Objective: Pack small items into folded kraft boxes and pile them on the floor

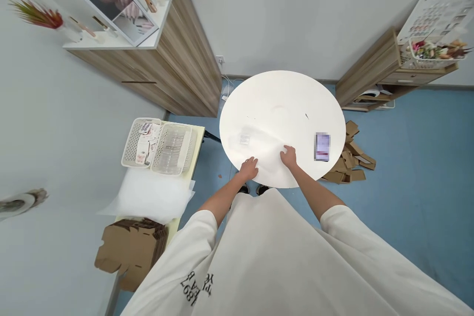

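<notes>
A thin, translucent white packing sheet (269,154) lies on the round white table (281,94), at the side near me. On or under its left part sits a small clear packet (245,138); which of the two I cannot tell. My left hand (249,169) is at the sheet's near left edge, fingers bent and closed on it. At the right corner of the sheet, my right hand (288,156) pinches the edge between thumb and fingers. A phone with a blurred screen (322,147) lies on the table to the right of my right hand.
Left of me, a side table (198,145) carries two white baskets (127,150), a stack of translucent sheets (148,195) and flattened cardboard boxes (128,247). Cardboard pieces (350,158) lie on the floor at right. Wooden cabinets (192,54) flank the table's far side.
</notes>
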`<state>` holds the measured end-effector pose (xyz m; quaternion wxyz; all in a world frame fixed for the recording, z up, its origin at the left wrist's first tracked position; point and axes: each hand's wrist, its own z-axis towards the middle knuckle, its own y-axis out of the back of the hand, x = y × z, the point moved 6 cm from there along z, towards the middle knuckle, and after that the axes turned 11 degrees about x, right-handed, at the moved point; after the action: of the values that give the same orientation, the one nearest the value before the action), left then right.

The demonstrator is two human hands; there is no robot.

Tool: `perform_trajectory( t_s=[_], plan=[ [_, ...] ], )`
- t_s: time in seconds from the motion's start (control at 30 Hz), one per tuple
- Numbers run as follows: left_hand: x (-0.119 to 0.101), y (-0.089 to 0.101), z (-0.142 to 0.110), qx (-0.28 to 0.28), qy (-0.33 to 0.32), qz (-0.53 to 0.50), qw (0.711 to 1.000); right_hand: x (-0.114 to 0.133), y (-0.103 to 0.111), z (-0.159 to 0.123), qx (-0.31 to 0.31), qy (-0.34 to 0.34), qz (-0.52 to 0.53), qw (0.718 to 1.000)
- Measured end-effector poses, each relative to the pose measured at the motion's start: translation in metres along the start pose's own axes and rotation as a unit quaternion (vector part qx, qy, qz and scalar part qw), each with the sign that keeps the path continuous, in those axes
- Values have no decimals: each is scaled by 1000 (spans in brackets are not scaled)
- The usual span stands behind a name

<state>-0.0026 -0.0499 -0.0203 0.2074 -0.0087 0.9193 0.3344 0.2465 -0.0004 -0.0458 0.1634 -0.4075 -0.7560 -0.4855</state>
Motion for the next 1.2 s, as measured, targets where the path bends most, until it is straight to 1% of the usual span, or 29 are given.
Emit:
perform_trajectory(
  t_s=[0.07,0.1,0.17,0.23,0.3,0.43,0.53,0.6,0.7,0.73,0.8,0.87,0.97,1.1,1.2],
  plan=[
    [0,-6,7,16,0,7,1000,4,2,-8,-15,24,-100,995],
    [-1,-7,9,19,-2,11,1000,7,0,-11,-2,44,-143,989],
    [-2,-8,11,18,-4,19,1000,15,-11,-17,67,95,-208,971],
    [-3,-7,11,12,-7,25,1000,22,-24,-20,146,140,-250,947],
    [-5,-4,12,14,-12,26,999,26,-31,-21,183,158,-277,930],
    [-6,2,16,15,-18,30,999,27,-35,-19,187,162,-301,921],
    [-8,8,21,7,-31,41,999,24,-34,-21,183,150,-300,924],
    [-11,13,24,1,-43,49,998,20,-30,-22,164,113,-297,934],
    [-15,21,27,4,-53,63,997,12,-20,-23,130,32,-296,946],
    [-16,24,29,8,-56,68,996,11,-18,-23,125,13,-298,946],
    [-18,28,31,13,-62,77,995,11,-15,-23,127,-2,-300,945],
    [-21,31,33,13,-71,84,994,15,-17,-23,136,0,-300,944],
    [-25,33,36,9,-87,91,992,25,-25,-21,152,10,-284,947],
    [-26,29,42,26,-113,100,988,40,-40,-19,170,32,-250,953],
    [-24,27,44,33,-124,119,985,46,-47,-19,177,55,-242,953]
  ],
)
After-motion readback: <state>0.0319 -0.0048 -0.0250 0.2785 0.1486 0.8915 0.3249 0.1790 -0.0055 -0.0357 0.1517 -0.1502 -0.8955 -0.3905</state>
